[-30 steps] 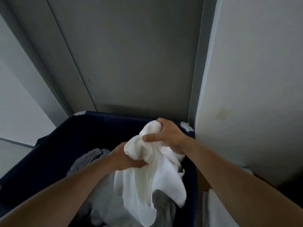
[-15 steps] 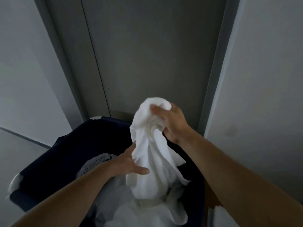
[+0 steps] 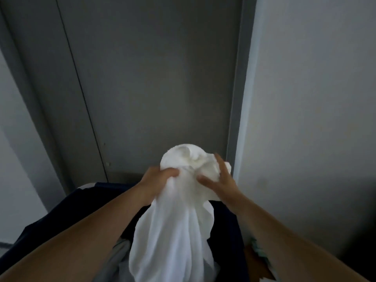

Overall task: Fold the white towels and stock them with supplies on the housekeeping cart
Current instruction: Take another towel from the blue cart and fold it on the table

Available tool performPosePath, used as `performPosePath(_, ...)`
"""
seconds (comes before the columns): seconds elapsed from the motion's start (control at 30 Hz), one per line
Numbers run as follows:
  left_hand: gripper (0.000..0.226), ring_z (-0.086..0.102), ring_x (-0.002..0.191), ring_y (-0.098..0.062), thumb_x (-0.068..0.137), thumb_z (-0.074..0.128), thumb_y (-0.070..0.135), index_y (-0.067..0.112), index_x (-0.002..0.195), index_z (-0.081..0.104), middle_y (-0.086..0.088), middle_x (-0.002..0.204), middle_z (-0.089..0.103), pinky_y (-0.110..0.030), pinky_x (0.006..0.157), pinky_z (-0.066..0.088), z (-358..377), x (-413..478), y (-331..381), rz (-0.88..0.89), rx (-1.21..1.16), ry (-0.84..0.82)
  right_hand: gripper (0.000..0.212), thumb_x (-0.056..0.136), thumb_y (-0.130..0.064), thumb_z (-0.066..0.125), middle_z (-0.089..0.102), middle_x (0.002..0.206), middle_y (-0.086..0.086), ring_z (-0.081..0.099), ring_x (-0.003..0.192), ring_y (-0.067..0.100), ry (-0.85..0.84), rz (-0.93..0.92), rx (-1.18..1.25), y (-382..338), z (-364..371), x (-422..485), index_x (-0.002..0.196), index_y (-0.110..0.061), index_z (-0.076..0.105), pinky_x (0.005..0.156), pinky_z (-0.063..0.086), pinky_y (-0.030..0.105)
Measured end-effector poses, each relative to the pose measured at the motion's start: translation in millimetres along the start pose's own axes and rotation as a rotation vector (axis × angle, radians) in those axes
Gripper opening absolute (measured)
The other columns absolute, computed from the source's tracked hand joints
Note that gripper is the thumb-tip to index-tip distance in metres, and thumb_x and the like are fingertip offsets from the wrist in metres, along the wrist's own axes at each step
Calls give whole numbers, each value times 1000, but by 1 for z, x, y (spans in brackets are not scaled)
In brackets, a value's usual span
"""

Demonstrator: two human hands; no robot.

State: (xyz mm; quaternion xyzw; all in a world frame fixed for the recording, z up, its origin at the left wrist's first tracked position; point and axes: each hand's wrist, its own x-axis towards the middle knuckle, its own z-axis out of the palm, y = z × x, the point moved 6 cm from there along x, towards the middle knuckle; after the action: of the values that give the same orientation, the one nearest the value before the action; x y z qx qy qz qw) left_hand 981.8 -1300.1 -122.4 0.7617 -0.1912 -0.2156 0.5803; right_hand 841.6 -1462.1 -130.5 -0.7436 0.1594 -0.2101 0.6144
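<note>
A crumpled white towel (image 3: 177, 226) hangs in the air above a dark navy laundry bin (image 3: 67, 212). My left hand (image 3: 156, 184) is closed on a bunch of the towel near its top left. Touching the towel's top right is my right hand (image 3: 217, 180), its fingers spread over the cloth and pinching it. The towel's lower end drops out of sight at the bottom of the view. Grey and white laundry (image 3: 120, 255) lies in the bin under my left forearm.
A grey door or panel (image 3: 154, 78) with a metal frame stands straight ahead behind the bin. A pale wall (image 3: 315, 98) closes off the right side, another pale wall (image 3: 12, 159) the left. Something brown and green (image 3: 256, 255) sits between bin and right wall.
Both hands have lifted the towel higher out of the bin. My left hand moved up from the towel's middle to grip near its top, beside my right hand.
</note>
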Motion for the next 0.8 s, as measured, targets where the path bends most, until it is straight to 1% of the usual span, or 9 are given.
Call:
performPosePath(0.07,29,73,79,-25,74,79,35,16,94,73,-5,84,76,-39,68,60,17,5,28,25,-71,12,125,49,-62,87,29,142,-19,38,133,13,-133,11,-96,3,17,-7,151,-52,15,97,50,29)
performPosePath(0.1,28,72,80,-23,73,79,37,18,93,71,-3,84,75,-34,64,58,27,6,42,52,-91,11,132,47,-62,88,28,144,-19,37,132,11,-147,0,-142,-1,20,-8,152,-50,9,93,49,24)
performPosePath(0.17,29,72,79,-20,73,80,38,19,93,70,0,83,75,-30,61,56,47,6,71,130,-127,-33,136,44,-61,88,31,139,-20,41,124,8,-34,-19,-173,-19,8,-8,152,-46,6,77,44,12)
performPosePath(0.23,32,74,78,-18,74,81,36,15,96,72,-1,84,77,-32,62,60,69,-1,99,197,-175,-125,128,41,-58,89,44,130,-20,52,114,6,144,-44,-150,-43,-18,-12,147,-42,20,73,48,16)
performPosePath(0.3,38,74,91,-23,74,81,37,12,102,73,-7,96,77,-39,76,62,92,-12,129,255,-235,-265,107,42,-49,94,59,115,-16,65,97,4,297,-81,-81,-65,-49,-18,132,-37,38,70,57,23)
performPosePath(0.43,62,67,110,-35,69,78,48,9,116,70,-18,115,71,-51,95,55,135,-42,194,399,-317,-563,78,44,-38,98,69,94,-21,70,82,-3,523,-216,-14,-114,-112,-41,106,-38,51,58,56,17)
performPosePath(0.5,65,65,113,-38,74,75,48,6,123,66,-22,121,67,-56,99,52,158,-58,221,469,-326,-671,78,42,-44,98,68,93,-26,68,81,-6,616,-261,-52,-140,-141,-57,103,-41,50,55,54,13)
performPosePath(0.6,54,66,112,-34,82,71,41,5,123,64,-18,119,69,-57,102,49,189,-79,249,532,-351,-687,81,36,-53,96,68,91,-17,66,76,-11,750,-274,-140,-165,-183,-84,100,-43,47,52,52,12)
performPosePath(0.8,46,64,117,-34,96,63,29,2,133,54,-18,128,65,-54,105,47,265,-119,262,522,-328,-735,93,36,-56,94,64,99,-14,67,88,4,862,-219,-193,-160,-259,-133,114,-34,47,69,57,29)
